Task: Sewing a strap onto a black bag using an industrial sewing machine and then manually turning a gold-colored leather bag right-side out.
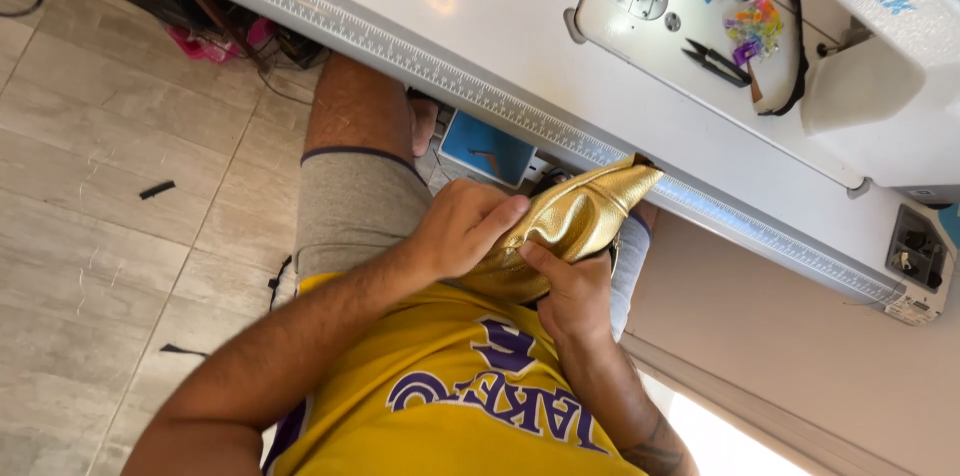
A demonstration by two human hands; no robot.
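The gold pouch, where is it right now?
In the head view the gold pouch sits centre frame, held in both hands, left hand and right hand, over the lap, just below the white sewing table's ruler-marked edge.

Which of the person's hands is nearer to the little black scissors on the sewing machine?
Right. The right hand holds the gold pouch below the scissors; the left hand grips it farther away.

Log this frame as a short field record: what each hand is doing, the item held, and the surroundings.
left hand: grips the gold pouch from above
right hand: holds the pouch from below, thumb on it
gold pouch: shiny, textured, held over the lap, tip near the table edge
table: white, ruler strip along its edge
sewing machine: white, on the table
scissors: black, beside the machine
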